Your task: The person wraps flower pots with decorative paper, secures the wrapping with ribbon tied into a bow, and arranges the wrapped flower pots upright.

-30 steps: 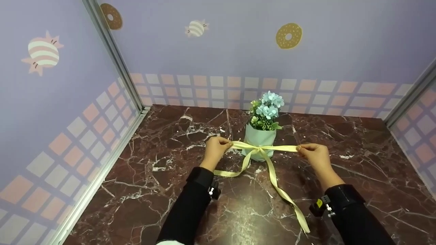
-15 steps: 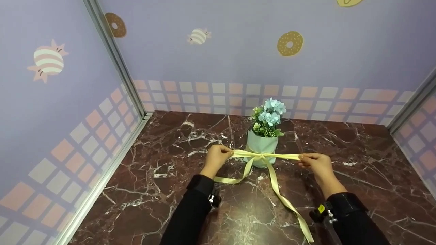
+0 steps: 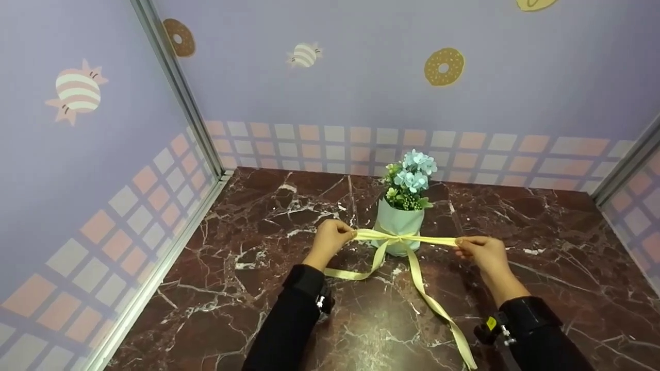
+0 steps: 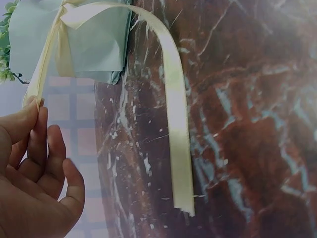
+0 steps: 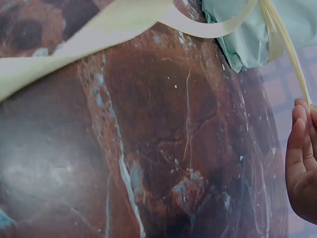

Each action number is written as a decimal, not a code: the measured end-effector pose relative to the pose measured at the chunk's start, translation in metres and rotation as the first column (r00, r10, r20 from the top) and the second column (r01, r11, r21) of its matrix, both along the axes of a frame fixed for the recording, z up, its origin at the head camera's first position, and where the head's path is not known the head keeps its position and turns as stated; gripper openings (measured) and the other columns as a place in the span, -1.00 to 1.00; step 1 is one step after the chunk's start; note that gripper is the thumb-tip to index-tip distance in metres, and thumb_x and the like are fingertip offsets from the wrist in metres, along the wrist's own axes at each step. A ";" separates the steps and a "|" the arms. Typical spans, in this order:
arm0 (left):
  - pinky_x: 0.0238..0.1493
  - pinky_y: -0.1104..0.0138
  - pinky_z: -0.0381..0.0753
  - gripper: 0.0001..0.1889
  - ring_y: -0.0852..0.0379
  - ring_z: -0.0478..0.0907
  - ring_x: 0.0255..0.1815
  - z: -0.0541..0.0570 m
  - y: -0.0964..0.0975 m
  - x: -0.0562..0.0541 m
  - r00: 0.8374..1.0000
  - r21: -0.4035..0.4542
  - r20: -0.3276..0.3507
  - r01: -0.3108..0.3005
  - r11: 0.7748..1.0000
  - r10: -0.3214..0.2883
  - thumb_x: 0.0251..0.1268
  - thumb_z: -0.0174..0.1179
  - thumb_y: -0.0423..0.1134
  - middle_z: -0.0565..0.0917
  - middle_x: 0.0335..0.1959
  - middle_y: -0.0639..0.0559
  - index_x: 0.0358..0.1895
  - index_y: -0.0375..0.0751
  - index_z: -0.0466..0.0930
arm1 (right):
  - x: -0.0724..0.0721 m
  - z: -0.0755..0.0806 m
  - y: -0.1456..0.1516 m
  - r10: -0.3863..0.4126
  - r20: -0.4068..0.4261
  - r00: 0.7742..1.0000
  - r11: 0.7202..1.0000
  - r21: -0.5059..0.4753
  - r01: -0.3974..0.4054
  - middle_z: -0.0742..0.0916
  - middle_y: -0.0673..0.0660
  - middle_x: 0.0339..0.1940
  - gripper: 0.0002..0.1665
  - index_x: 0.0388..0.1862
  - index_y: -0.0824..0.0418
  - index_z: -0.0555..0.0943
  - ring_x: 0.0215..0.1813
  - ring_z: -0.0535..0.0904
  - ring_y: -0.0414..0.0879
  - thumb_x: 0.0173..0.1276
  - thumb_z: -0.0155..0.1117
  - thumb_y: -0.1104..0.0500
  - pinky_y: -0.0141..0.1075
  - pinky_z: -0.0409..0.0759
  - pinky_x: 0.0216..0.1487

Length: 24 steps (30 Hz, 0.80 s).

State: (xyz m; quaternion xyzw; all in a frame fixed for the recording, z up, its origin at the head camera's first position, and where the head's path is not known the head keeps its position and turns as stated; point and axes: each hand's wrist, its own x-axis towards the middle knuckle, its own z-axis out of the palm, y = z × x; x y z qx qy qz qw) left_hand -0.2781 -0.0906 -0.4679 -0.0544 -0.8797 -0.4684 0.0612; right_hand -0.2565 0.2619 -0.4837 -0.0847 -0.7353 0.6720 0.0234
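A flower pot wrapped in pale green paper (image 3: pixel 399 219) stands upright on the table, with blue flowers (image 3: pixel 416 170) and green leaves on top. Round it runs a yellow ribbon (image 3: pixel 371 235), knotted at the front with a loop drawn out to each side. Between thumb and fingertips, my left hand (image 3: pixel 330 239) pinches the left loop. The right loop is pinched by my right hand (image 3: pixel 487 257), and both are stretched nearly level. Two loose ribbon tails hang from the knot; one ribbon tail (image 4: pixel 176 109) curves in front of the wrapping in the left wrist view.
The tabletop (image 3: pixel 361 330) is dark red marble with white veins. Behind it rises a purple wall (image 3: pixel 361 87) with a checked band, and another patterned panel (image 3: pixel 129 103) closes off the left. A metal rail (image 3: pixel 170 268) runs along the table's left edge.
The right loop has been drawn narrower and tauter as my right hand shifted slightly outward. Both hands keep their pinch on the ribbon. The head view has tilted up a little.
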 end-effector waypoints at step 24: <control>-0.18 0.11 0.70 -0.83 -0.24 0.69 -0.25 -0.008 0.007 0.002 0.990 0.314 0.139 -0.052 0.948 0.009 0.27 0.27 -0.44 0.72 -0.40 -0.22 -0.14 -0.48 0.67 | 0.005 0.004 0.001 0.087 0.019 0.996 0.983 0.164 -0.089 0.73 0.03 -0.35 -0.46 0.16 0.59 0.48 -0.37 0.70 -0.12 0.37 0.30 0.21 -0.29 0.69 -0.27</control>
